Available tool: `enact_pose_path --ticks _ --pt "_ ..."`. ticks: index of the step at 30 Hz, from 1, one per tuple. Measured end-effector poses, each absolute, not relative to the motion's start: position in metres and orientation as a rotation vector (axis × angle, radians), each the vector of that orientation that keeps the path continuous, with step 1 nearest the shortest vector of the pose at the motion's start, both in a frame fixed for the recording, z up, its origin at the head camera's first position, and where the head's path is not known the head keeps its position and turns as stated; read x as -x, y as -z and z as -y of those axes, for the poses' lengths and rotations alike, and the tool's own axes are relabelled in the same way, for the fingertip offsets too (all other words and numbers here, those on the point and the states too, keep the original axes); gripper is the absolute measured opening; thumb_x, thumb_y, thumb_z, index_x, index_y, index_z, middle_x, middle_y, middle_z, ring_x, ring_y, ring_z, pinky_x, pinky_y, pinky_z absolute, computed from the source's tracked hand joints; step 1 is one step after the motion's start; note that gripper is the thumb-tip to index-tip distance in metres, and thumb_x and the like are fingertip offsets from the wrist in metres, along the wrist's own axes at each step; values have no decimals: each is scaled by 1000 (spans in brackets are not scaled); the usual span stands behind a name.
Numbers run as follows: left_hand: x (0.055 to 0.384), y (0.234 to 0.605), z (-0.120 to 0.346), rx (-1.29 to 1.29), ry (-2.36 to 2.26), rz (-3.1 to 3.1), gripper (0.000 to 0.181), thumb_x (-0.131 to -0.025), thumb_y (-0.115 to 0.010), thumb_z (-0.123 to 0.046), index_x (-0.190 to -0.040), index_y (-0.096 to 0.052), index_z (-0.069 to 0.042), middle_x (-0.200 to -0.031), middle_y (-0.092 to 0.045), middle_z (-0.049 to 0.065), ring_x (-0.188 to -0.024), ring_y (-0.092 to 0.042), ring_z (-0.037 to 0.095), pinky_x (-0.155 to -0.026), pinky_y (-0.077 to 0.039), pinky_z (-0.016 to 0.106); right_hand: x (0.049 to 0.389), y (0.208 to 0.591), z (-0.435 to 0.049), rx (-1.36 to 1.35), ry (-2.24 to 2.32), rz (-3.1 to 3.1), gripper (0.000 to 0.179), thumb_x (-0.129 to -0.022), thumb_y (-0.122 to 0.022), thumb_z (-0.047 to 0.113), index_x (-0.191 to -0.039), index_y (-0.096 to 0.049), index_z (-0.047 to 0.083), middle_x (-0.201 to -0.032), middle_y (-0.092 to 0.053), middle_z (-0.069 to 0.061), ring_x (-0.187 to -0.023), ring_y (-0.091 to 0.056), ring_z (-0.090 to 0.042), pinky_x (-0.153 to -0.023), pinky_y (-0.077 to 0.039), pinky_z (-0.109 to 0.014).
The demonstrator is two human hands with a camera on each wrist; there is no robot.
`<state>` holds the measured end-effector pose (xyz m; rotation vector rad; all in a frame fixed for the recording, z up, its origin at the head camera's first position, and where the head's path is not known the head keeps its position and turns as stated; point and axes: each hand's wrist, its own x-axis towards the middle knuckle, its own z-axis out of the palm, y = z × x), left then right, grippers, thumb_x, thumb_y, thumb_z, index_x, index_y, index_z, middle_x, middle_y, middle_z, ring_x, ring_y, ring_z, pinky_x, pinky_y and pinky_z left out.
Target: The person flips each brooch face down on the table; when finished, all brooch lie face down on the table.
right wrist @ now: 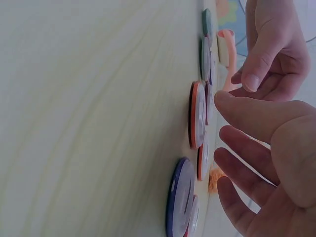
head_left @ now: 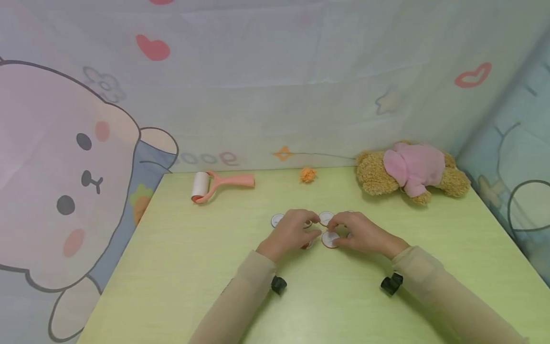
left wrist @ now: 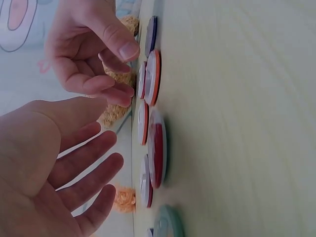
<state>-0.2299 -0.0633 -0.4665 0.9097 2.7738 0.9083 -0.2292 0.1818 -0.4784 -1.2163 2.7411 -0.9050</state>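
Observation:
Several flat round discs with whitish tops and coloured rims lie in two rows on the table. My left hand hovers over the left ones, fingers loosely bent and holding nothing. Beneath it is a red-rimmed disc, with a green disc beside that. Over the right part of the rows is my right hand, thumb and fingers apart, nothing between them. Its thumb tip is close above an orange-rimmed disc; a blue-rimmed disc lies farther right. The hands partly hide the discs in the head view.
At the table's back left lies a pink-handled lint roller. A small orange fuzzy ball sits at the back middle. To the back right, a teddy bear in pink clothing lies on its side. A printed cloth hangs behind the table.

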Motion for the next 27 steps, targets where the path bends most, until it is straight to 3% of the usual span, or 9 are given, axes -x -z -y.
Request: enact_pose_path --ticks 6,16,27 --pt "230 465 77 -899 -958 -2742 28 -98 -74 -21 -123 -76 -6 -123 -76 6 -116 -72 25 -97 -57 34 228 476 -169 1245 908 -2735 24 -88 -86 14 -107 -73 13 -109 -75 4 -106 -70 -20 -95 -53 -50" --pt "232 469 94 -1010 -900 -2776 27 -94 -81 -23 -117 -78 -7 -117 -78 4 -114 -72 22 -96 -57 34 231 478 -151 1331 926 -2665 23 -88 -86 11 -107 -74 9 -102 -72 1 -96 -68 -19 -89 -55 -41" --pt "228 469 111 -990 -841 -2749 33 -89 -87 -26 -116 -79 -8 -115 -78 3 -110 -71 21 -99 -54 37 228 479 -139 1306 909 -2667 29 -87 -86 12 -113 -74 7 -110 -73 -1 -104 -65 -17 -94 -54 -43"
